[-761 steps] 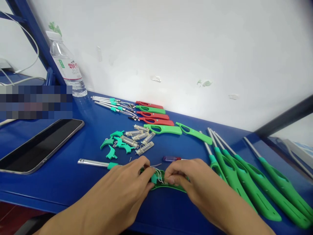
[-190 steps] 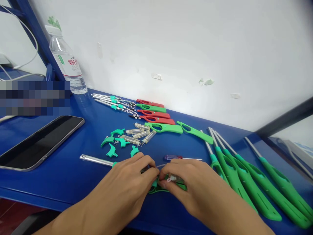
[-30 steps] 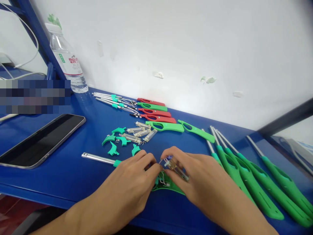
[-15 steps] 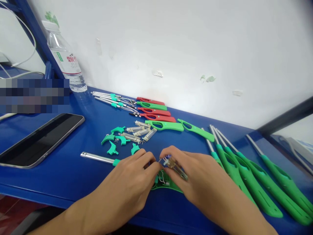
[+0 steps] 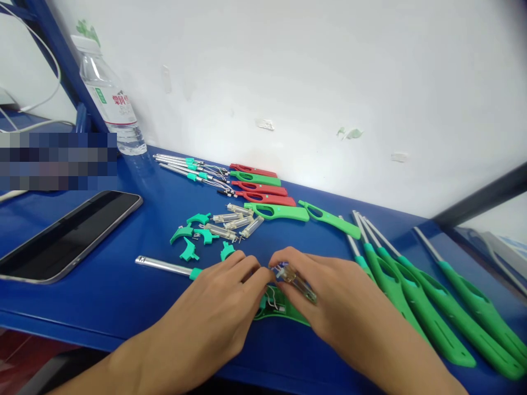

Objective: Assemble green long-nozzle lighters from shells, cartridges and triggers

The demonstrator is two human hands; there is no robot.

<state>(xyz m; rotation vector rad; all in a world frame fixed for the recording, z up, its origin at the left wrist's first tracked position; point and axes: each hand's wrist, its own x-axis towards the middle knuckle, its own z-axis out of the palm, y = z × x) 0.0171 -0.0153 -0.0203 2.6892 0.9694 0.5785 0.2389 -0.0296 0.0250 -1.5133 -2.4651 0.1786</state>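
My right hand (image 5: 329, 296) is closed on a small clear fuel tank (image 5: 300, 285), its fitting end pointing toward my left fingers. My left hand (image 5: 218, 302) is closed, fingertips pinched together beside that fitting; what they hold is too hidden to name. Beneath both hands lies an open green lighter shell (image 5: 292, 314) with white wires (image 5: 272, 298) and a small metal part inside. A silver tube (image 5: 162, 265) with a teal collar sticks out to the left from under my left hand.
Beyond my hands lie teal triggers (image 5: 190, 249), several clear tanks (image 5: 239, 221), red and green shells (image 5: 265, 197) and wired metal tubes (image 5: 181, 164). Green lighters (image 5: 436, 307) lie at the right. A phone (image 5: 69, 236) and a water bottle (image 5: 109, 99) are at the left.
My fingertips have shifted slightly and the thin piece seen between them is now hidden. The clear tank stays in my right hand.
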